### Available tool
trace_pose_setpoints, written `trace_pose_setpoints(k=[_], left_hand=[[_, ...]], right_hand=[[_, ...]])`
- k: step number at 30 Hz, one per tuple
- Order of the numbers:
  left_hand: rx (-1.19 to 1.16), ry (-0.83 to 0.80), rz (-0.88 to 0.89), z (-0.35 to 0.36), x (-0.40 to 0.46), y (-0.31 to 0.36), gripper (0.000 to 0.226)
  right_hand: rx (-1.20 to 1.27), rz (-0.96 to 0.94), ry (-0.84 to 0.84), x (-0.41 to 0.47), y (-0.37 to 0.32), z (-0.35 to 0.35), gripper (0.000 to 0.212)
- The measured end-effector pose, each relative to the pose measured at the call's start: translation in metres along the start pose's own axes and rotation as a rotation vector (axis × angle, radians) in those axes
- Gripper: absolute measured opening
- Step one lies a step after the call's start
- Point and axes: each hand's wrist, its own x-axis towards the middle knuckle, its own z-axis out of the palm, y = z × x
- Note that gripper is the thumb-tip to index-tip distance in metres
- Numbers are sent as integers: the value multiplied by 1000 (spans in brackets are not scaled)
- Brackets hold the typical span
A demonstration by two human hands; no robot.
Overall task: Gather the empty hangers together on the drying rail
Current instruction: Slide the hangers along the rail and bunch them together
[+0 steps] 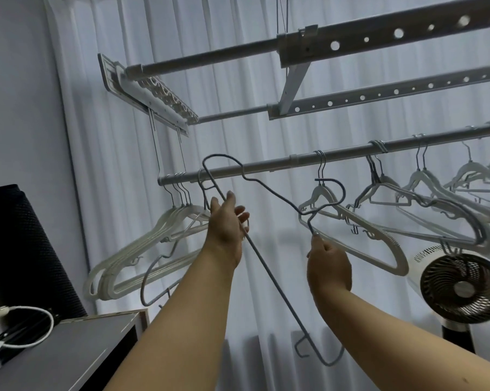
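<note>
A grey drying rail (266, 166) runs from lower left to upper right. A bunch of white hangers (142, 249) hangs at its left end, with one grey hanger (153, 266) among them. More white hangers (359, 224) hang spread along the right part. My left hand (228, 221) holds the long bar of a grey wire hanger (269, 275) that is off the rail and tilted. My right hand (327, 261) pinches the neck of the same hanger, whose hook (336, 187) curls up beside a white one.
Two perforated rack bars (379, 38) cross overhead, against white curtains (238, 108). A round fan (461, 289) stands at lower right. A dark speaker-like column (26, 249) and a grey cabinet top (77, 348) with a white cable (32, 325) sit at lower left.
</note>
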Motion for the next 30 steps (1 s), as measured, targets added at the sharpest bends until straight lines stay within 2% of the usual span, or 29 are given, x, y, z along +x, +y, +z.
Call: trace_pose_setpoints(k=[3,6,10,13,16,18,20,23,27,28,29,30], left_hand=[[171,-39,-69,0,0,-7,60],[306,-59,-133,-1,-2,-11,27],[312,-81,-165,-1,-8,-10,24],[308,-86,-190,-1,-15,-7,37],[289,-88,-186,-1,-18,-4,20],[279,-84,-173,-1,-19,-3,17],[292,-62,-155,-2,-21,-3,27],[290,-35,-129,-6,-26,1,29],[287,-20,-71,-19,-32,6,27],[282,-9,-55,-22,-33,8,25],[276,4,-35,-25,-34,10,24],[265,15,-17,-27,-36,13,22]], right_hand=[[-81,6,48,-1,4,-2,51],[-111,-12,77,-6,2,-3,50],[-163,-56,74,-14,0,-3,48],[-132,-52,5,-20,-10,-4,39],[-28,-54,-110,-14,-35,1,26],[30,-97,-154,-5,-52,11,32],[49,-112,-185,5,-68,20,40],[113,-19,-252,25,-89,36,44],[-4,79,-325,38,-108,51,31],[-141,7,-356,36,-108,55,33],[-181,19,-384,36,-107,59,37],[-65,118,-388,33,-112,61,39]])
